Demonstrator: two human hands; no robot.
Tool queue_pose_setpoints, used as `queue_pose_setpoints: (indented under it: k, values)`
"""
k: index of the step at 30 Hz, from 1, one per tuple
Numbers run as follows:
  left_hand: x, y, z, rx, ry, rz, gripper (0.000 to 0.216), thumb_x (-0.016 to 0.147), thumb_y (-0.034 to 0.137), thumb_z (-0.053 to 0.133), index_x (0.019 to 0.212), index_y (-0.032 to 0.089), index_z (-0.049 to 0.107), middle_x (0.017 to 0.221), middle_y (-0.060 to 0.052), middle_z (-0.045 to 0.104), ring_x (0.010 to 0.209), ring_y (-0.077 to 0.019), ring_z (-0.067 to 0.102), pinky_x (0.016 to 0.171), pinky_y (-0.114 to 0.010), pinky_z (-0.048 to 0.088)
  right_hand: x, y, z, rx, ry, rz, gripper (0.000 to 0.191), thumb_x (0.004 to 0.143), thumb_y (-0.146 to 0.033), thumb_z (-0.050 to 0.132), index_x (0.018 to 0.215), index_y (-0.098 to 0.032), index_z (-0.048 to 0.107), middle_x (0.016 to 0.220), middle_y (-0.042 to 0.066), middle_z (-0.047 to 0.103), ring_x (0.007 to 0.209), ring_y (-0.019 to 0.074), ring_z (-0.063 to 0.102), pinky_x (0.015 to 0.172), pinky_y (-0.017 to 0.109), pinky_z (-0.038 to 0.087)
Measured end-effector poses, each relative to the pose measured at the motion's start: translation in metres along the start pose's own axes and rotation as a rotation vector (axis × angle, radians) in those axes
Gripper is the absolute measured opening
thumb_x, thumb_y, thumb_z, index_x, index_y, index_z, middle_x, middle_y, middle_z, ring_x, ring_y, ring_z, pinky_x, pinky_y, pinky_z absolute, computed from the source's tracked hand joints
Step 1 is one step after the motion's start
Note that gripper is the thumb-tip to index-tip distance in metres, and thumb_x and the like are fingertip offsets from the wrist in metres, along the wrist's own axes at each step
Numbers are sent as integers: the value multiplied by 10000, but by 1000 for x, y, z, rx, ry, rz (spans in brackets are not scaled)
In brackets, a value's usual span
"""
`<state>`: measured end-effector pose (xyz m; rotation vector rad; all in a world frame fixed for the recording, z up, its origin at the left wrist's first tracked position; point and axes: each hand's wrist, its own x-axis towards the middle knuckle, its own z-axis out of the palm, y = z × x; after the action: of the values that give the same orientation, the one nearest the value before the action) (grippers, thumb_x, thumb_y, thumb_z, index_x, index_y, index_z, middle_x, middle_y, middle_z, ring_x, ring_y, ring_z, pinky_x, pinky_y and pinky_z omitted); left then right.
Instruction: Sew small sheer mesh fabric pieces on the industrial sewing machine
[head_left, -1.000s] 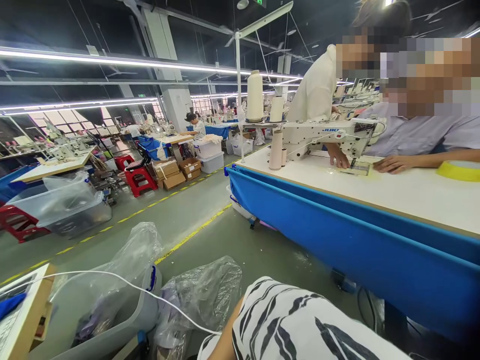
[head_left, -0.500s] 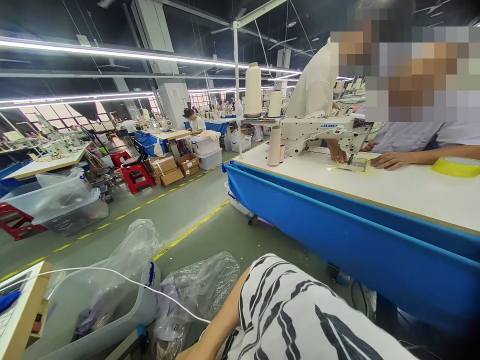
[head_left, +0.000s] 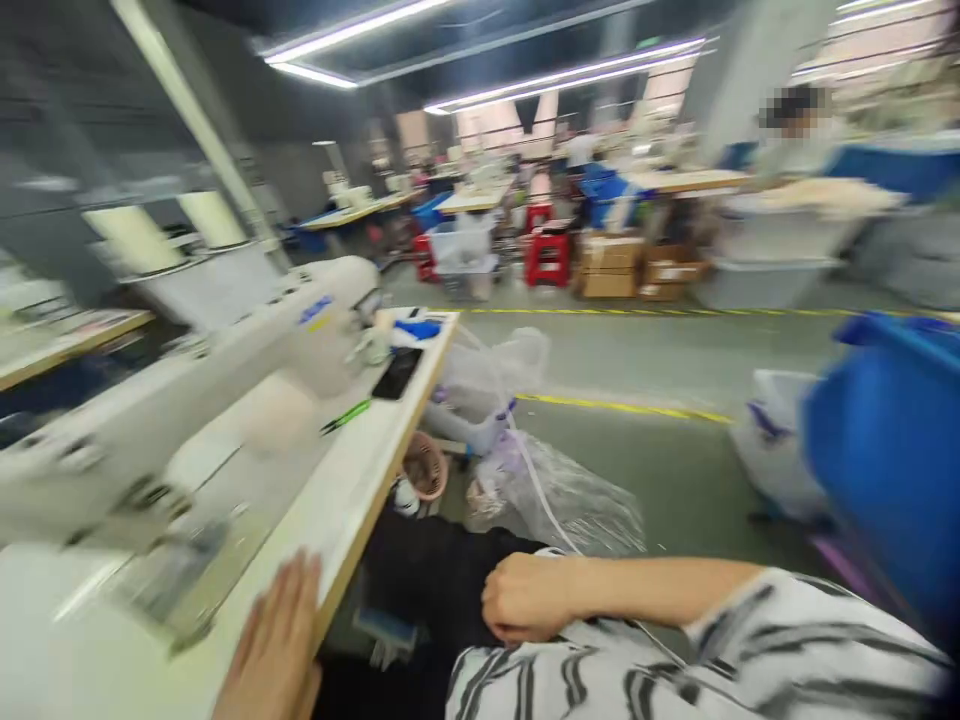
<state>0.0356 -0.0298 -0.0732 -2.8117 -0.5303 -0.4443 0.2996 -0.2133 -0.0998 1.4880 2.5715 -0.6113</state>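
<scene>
The picture is smeared by motion. My left hand [head_left: 274,640] lies flat, fingers stretched, on the near edge of a white sewing table [head_left: 360,470]. A white sewing machine [head_left: 225,360] stands on that table, to the left of and beyond the hand. My right hand [head_left: 525,597] is curled into a loose fist over my dark lap, the striped sleeve [head_left: 750,650] behind it. A thin white cable [head_left: 540,490] runs down to that fist; whether the fingers hold it is unclear. On the table's far end lie a black phone [head_left: 397,372] and a green pen [head_left: 346,417].
Clear plastic bags [head_left: 570,500] and a small pinkish basket [head_left: 425,465] sit on the floor beside the table. A blue-draped table [head_left: 892,440] stands at the right. Yellow floor lines [head_left: 622,407], red stools [head_left: 547,258], cardboard boxes [head_left: 607,268] and more work tables lie beyond.
The view has swung left from the neighbouring blue-draped table to my own sewing table. Both my hands have come into view, the left flat on the table edge.
</scene>
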Motion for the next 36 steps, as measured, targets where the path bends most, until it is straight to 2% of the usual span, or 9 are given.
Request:
queue_pose_setpoints:
  k: [5, 7, 10, 14, 19, 24, 29, 33, 36]
  values:
    - [0, 6, 0, 82, -91, -128, 1023, 621, -88, 340, 1537, 158, -45, 1583, -112, 201, 1458, -257, 185, 1136, -432, 353, 20, 23, -44, -74, 170, -209, 125, 924, -195, 522, 901, -204, 645, 856, 22, 689, 788, 159, 627, 700, 277, 463]
    - [4, 6, -2, 90, -132, -147, 1040, 603, -88, 333, 1531, 141, -76, 1585, -124, 171, 1461, -257, 155, 1143, -433, 337, 37, 31, -78, 15, 431, -211, 180, 943, -185, 464, 896, -201, 636, 823, 29, 676, 777, 151, 621, 696, 263, 452]
    - [6, 7, -5, 84, -149, -156, 1014, 628, -75, 347, 1523, 104, -93, 1574, -155, 164, 1458, -262, 144, 1150, -441, 319, 82, 51, -132, 10, 646, -232, 193, 961, -203, 426, 971, -199, 619, 914, 52, 685, 845, 156, 633, 738, 257, 480]
    - [7, 8, -5, 80, -152, -149, 848, 723, 5, 411, 1517, 35, 113, 1552, -202, 202, 1443, -303, 196, 1151, -438, 318, 169, 91, -187, -70, 700, -208, 286, 879, -83, 416, 1040, -183, 631, 1151, 118, 641, 1074, 237, 581, 877, 374, 485]
    - [12, 7, 1, 156, -114, -155, 651, 811, 55, 422, 1451, 13, 315, 1511, -205, 320, 1393, -316, 335, 1120, -417, 360, 265, 124, -223, -125, 718, -114, 504, 762, -24, 445, 1222, -166, 597, 1336, 135, 539, 1216, 283, 486, 962, 436, 449]
    - [12, 7, 1, 188, -92, -166, 577, 874, 81, 395, 1446, 29, 343, 1499, -186, 359, 1374, -303, 377, 1121, -404, 348, 319, 122, -236, -155, 690, -76, 552, 753, -47, 473, 1281, -162, 583, 1182, 156, 630, 1140, 352, 519, 979, 536, 384]
    - [13, 5, -1, 102, -103, -167, 610, 906, 185, 448, 1467, 3, 294, 1532, -209, 277, 1417, -339, 279, 1149, -425, 289, 325, 127, -238, -105, 713, -168, 616, 714, 42, 379, 1238, -184, 611, 1165, 132, 644, 1105, 325, 553, 884, 461, 467]
    - [14, 3, -10, -111, -155, -215, 763, 878, 342, 539, 1498, 31, 220, 1554, -186, 232, 1445, -328, 208, 1158, -432, 298, 278, 128, -224, -19, 788, -329, 495, 844, -23, 311, 1189, -191, 625, 1198, 122, 624, 1131, 249, 560, 913, 413, 490]
    - [15, 1, -19, -244, -105, -335, 799, 882, 319, 551, 1517, 61, 141, 1556, -164, 247, 1427, -267, 284, 1121, -373, 377, 228, 113, -201, 25, 699, -567, 323, 898, -119, 395, 1047, -225, 660, 1034, 65, 683, 998, 178, 631, 832, 307, 529]
